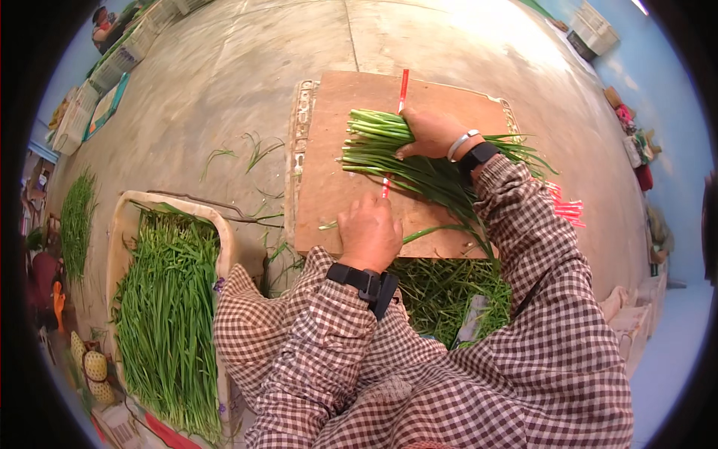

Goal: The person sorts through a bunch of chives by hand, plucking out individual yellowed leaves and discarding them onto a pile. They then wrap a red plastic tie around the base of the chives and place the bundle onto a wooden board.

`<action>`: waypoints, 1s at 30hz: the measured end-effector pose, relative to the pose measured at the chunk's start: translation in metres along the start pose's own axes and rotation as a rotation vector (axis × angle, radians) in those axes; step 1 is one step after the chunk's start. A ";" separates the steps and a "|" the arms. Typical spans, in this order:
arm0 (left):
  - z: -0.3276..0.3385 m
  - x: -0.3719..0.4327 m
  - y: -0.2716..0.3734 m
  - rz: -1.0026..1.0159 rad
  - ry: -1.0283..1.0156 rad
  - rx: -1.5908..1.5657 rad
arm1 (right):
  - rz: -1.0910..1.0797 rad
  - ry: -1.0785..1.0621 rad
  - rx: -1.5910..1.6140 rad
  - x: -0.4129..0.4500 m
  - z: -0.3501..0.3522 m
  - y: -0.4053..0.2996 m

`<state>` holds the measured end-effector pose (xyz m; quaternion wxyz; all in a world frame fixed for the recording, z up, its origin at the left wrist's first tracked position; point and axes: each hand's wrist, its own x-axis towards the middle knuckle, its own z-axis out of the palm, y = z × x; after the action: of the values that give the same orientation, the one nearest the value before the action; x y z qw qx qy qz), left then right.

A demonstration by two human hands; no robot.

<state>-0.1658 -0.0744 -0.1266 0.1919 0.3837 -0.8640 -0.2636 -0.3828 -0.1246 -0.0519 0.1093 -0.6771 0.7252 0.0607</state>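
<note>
A bundle of green garlic chives (378, 140) lies across a wooden board (348, 92), pale cut ends to the left. My right hand (435, 134) grips it from above, thumb on the near side. A red printed tie strip (403, 90) runs beneath the bundle, its far end past the board's edge. My left hand (369, 230) rests low on the board, fingertips at the strip's near end. One loose chive stem (426, 230) passes under this hand and shows on both sides; whether the fingers pinch strip or stem is hidden.
Left of my knee stands a tub (227, 241) packed with chives (168, 314). Cut greens (437, 286) and a flat blade-like tool (472, 317) lie below the board. More red strips (567, 209) sit to the right. A person (106, 28) is beside crates (120, 64) at far left.
</note>
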 end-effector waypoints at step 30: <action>-0.267 -0.150 -0.140 -0.017 0.278 -0.396 | -0.125 0.461 -0.083 -0.042 0.009 -0.034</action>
<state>0.1498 -0.1214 -0.0200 0.3784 0.3783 -0.7576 -0.3738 -0.3454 -0.0843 -0.0483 -0.0836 -0.7206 0.6844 -0.0724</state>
